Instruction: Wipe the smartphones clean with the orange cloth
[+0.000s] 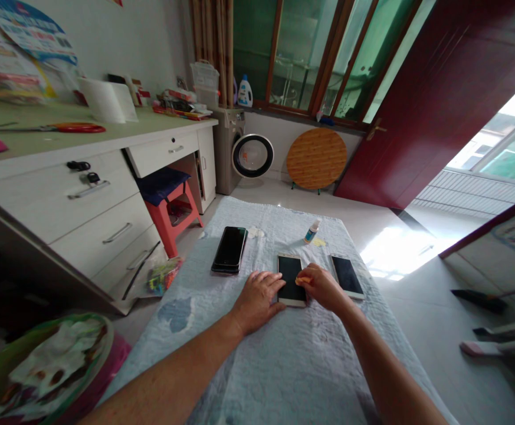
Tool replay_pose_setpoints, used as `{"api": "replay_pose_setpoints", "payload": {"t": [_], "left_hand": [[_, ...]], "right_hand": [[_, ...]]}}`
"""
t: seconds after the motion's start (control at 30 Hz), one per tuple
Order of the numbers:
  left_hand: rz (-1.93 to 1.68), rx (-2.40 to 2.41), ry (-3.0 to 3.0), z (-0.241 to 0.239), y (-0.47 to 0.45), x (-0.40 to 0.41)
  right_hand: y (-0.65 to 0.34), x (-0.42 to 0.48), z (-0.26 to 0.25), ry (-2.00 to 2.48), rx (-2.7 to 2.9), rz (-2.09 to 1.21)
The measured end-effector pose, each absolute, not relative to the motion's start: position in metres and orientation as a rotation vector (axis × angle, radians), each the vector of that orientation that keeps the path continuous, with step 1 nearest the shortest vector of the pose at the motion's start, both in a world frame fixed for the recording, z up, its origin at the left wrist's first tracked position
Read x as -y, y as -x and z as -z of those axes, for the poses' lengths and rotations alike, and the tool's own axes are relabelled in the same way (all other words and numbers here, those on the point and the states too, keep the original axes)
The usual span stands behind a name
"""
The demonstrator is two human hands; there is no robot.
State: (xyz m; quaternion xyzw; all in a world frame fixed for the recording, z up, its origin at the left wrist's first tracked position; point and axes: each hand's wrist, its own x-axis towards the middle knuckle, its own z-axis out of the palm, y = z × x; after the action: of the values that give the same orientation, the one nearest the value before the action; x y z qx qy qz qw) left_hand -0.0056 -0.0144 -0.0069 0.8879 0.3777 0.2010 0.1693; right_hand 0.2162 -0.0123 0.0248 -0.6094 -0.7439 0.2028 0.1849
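Note:
A white-framed phone (291,273) lies face up in the middle of a pale blue cloth-covered table (261,366). My left hand (257,298) rests flat beside it, fingers stretched out, touching its left edge. My right hand (321,286) is closed in a pinch on a small orange piece (301,280), pressed on the phone's screen at its right side. A second white phone (347,275) lies just right of my right hand. A stack of dark phones (229,249) lies to the left.
A small spray bottle (312,231) stands at the far end of the cloth with a yellowish pad (320,242) beside it. White drawers (84,206) and a red stool (173,206) stand left. A bin of rubbish (45,366) sits at lower left.

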Motion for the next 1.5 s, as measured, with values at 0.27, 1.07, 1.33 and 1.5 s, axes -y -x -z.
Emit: {"api": "replay_pose_setpoints", "payload": {"t": [0.27, 1.07, 1.33, 1.5], "left_hand": [[-0.655, -1.078, -2.516, 0.013, 0.004, 0.013], [-0.684, -1.076, -2.494, 0.012, 0.006, 0.013], [-0.66, -1.065, -2.493, 0.012, 0.006, 0.012], [-0.638, -1.064, -2.502, 0.011, 0.007, 0.012]], "right_hand": [[-0.203, 0.044, -0.04, 1.604, 2.255, -0.736], [-0.179, 0.026, -0.03, 1.626, 2.211, -0.646], [-0.188, 0.047, -0.032, 1.557, 2.144, -0.786], [-0.199, 0.04, -0.023, 1.647, 2.031, -0.664]]}}
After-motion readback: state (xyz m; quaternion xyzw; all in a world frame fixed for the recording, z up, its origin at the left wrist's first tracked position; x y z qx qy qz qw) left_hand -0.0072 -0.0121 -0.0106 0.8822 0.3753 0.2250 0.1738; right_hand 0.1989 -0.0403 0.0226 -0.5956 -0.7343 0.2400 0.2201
